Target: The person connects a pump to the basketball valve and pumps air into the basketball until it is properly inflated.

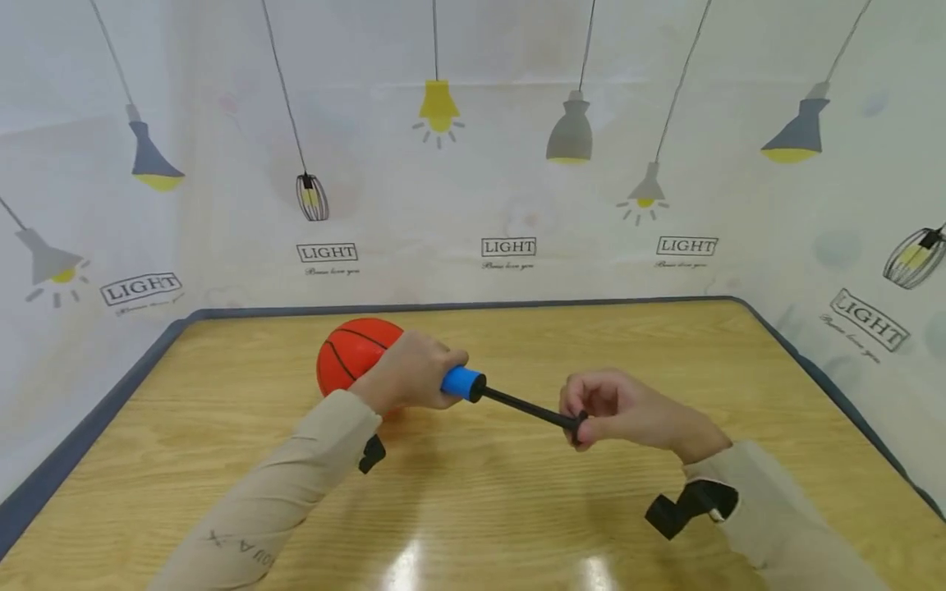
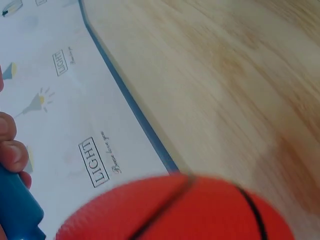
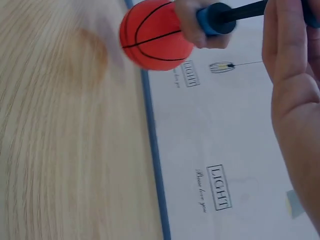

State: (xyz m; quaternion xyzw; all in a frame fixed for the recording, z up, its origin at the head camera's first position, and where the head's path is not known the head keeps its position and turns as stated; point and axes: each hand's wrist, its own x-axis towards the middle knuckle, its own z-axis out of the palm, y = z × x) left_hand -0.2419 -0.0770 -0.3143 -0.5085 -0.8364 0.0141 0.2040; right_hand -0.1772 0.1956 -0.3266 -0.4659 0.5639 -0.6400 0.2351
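My left hand [image 1: 410,369] grips the blue barrel of a ball pump [image 1: 462,383] above the table. From the barrel's right end a black rod [image 1: 526,405] stands drawn out. At its far end, my right hand [image 1: 624,409] pinches the small black handle [image 1: 579,428] between thumb and fingers. Just behind the left hand is a red ball [image 1: 351,349] with black basketball lines, partly covered by that hand. In the left wrist view, the barrel's blue tapered end [image 2: 22,215] shows beside the ball [image 2: 180,215]; the join between them is out of frame.
A wooden table [image 1: 458,501] spreads beneath both hands, with a dark blue edge strip [image 1: 473,307] along its back and sides. Behind it rises a pale wall covering [image 1: 458,197] printed with lamps. Black straps with small blocks [image 1: 691,509] sit at the wrists.
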